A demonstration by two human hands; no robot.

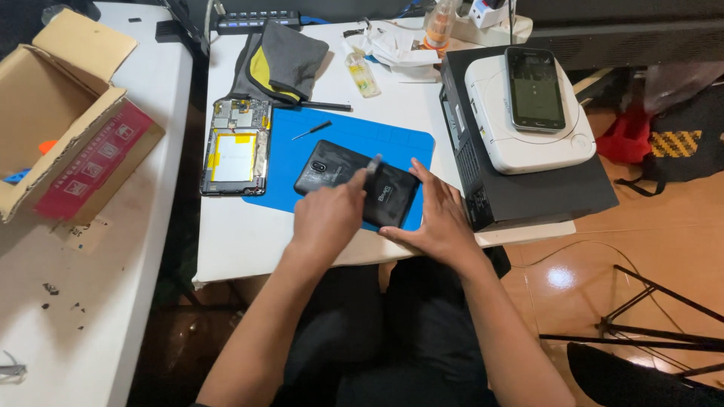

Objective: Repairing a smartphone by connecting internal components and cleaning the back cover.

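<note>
Left hand (pixel 328 218) grips thin tool (pixel 372 164), tip over black back cover (pixel 354 192); right hand (pixel 437 218) flat, steadying cover's right end; long axis left-right.

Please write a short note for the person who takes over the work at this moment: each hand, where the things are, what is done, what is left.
Left hand: holds a thin tool over the black back cover.
Right hand: flat on the cover's right edge, holding it on the blue mat.
Opened tablet, insides showing, lies at the mat's left edge; a small screwdriver lies on the mat.
Done: cover is off the tablet.
Left: cover not yet back on.
</note>
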